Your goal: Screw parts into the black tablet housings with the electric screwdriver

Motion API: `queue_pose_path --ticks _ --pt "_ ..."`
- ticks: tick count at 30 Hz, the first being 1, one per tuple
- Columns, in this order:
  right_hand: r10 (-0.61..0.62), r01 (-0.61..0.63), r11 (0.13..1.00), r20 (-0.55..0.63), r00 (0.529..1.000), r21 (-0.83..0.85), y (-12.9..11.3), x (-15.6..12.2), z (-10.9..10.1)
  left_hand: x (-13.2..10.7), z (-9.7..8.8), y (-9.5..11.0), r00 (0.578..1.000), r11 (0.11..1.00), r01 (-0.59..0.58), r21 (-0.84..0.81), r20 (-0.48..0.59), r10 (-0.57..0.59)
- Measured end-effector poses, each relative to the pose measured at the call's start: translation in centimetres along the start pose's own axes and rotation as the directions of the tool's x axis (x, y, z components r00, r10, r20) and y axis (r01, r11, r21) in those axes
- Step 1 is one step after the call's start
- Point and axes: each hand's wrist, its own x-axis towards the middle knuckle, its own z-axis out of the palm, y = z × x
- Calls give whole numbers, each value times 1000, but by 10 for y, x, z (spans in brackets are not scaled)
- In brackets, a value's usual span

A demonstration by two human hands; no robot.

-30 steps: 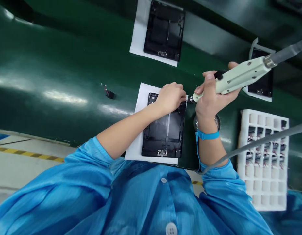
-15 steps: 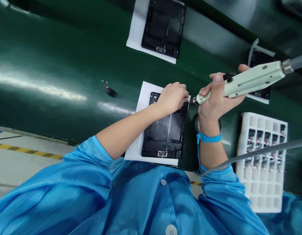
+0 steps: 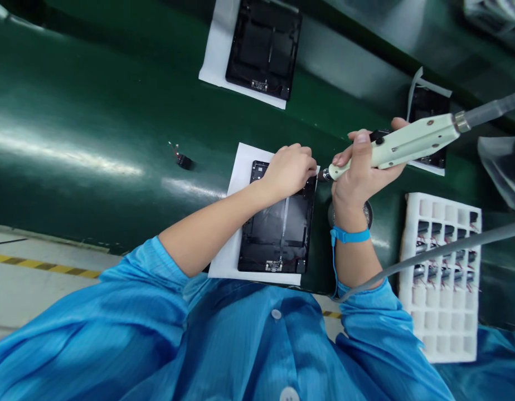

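The left hand (image 3: 291, 171) partly hides the black panel (image 3: 266, 236).

Black housing (image 3: 274, 236) — flat, on white paper (image 3: 241, 164), pale-green screwdriver (image 3: 414, 143) — slanting, near its corner

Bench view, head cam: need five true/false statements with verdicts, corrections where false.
1. The right hand holds a pale green power screwdriver. True.
2. The left hand is on the white foam tray. False: it is at the upper part of the nearest black tablet housing.
3. That housing lies on a white sheet. True.
4. The blue wrist strap is on the left wrist. False: it is on the right wrist.
5. A small black part with wires lies on the green bench, left of that housing in the picture. True.
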Motion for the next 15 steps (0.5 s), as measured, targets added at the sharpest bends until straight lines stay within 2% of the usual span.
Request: queue_pose_path --ticks 6,11,15 --pt "10 -11 999 -34 999 -33 -5 0 1 -1 -3 1 1000 1000 8 -21 3 -8" --pt "-19 20 999 -33 999 27 -20 1 3 -3 -8 -5 993 988 -99 -116 56 106" --pt "-36 36 999 -38 999 17 -26 1 4 -2 -7 -9 991 981 -116 -159 47 125"
